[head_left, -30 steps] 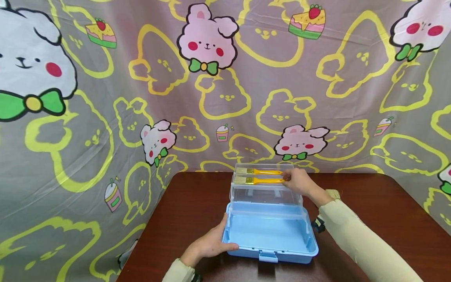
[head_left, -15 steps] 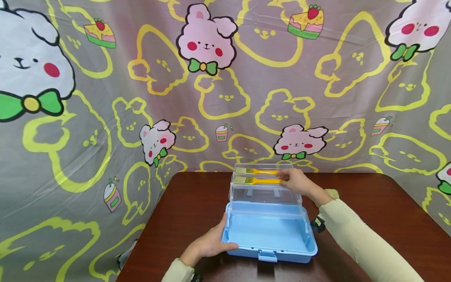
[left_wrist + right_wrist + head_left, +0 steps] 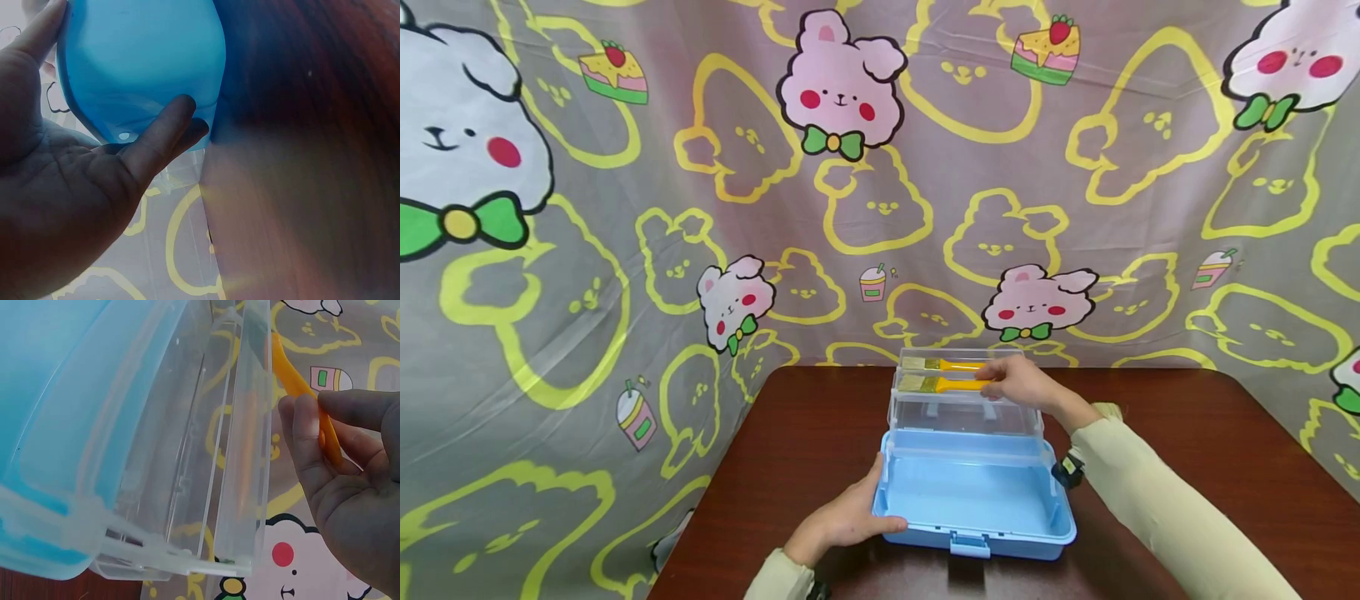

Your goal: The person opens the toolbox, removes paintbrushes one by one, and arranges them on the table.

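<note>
A light blue toolbox [image 3: 966, 500] stands open, its clear folding trays [image 3: 970, 414] raised behind it. At its left front corner my left hand [image 3: 850, 508] holds the box, thumb by the front rim and fingers along the blue side wall [image 3: 150, 56]. Two yellow-handled paintbrushes lie across the upper trays, bristles to the left. My right hand [image 3: 1018, 383] pinches the handle of the nearer paintbrush [image 3: 957, 385] between thumb and fingers; in the right wrist view its orange handle [image 3: 294, 372] slants out past the tray edge. The farther paintbrush [image 3: 958, 366] lies behind it, partly hidden by the hand.
The box rests on a dark reddish-brown table [image 3: 805, 442]. A cartoon-printed curtain [image 3: 880, 183] hangs along the table's back and sides. The latch [image 3: 970, 545] hangs down at the box front. Beyond my right sleeve a small yellowish object [image 3: 1107, 410] shows in part.
My right hand has moved left along the nearer paintbrush from its handle end and now pinches it; that brush has tilted slightly. My left hand and the box have stayed put.
</note>
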Motion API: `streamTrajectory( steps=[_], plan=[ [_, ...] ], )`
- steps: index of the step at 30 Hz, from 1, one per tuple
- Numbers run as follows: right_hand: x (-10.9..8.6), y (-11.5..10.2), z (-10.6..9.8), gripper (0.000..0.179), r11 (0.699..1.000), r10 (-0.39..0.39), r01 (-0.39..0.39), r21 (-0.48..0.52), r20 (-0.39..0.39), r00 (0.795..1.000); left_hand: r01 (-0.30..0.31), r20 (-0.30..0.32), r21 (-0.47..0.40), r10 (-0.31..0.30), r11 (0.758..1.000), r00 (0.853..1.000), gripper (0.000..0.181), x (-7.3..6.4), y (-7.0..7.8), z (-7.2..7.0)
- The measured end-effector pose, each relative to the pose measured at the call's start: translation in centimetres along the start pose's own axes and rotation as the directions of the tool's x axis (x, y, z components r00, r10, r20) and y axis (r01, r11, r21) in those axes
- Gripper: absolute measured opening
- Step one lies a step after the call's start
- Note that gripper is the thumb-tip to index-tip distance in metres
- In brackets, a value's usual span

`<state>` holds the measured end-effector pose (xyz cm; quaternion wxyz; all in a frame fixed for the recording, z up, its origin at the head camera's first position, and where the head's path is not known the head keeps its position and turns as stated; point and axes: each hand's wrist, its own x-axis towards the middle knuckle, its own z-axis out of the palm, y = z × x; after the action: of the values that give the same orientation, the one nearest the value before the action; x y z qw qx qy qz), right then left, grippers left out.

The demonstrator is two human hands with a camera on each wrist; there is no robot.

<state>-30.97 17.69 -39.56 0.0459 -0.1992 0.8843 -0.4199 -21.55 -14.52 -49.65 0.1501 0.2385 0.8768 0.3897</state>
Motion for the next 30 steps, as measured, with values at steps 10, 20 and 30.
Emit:
streamTrajectory(
  steps=[10,20,30],
  plan=[
    [0.51,-0.18,0.84,0.029,0.999,-0.017,0.017,-0.035,0.013,1.000,0.017,-0.001,0.012,-0.017,1.000,1.000,0.112,-0.04,0.05,-0.01],
    [0.60,-0.33,0.81,0.032,0.994,-0.016,0.019,-0.109,0.028,0.999,-0.008,0.005,-0.003,0.008,1.000,1.000,0.113,0.01,-0.04,-0.08],
    [0.06,-0.68,0.46,0.033,0.996,-0.005,0.011,-0.086,0.075,0.997,0.013,-0.005,-0.003,-0.013,1.000,1.000,0.111,-0.03,-0.18,-0.12]
  ],
)
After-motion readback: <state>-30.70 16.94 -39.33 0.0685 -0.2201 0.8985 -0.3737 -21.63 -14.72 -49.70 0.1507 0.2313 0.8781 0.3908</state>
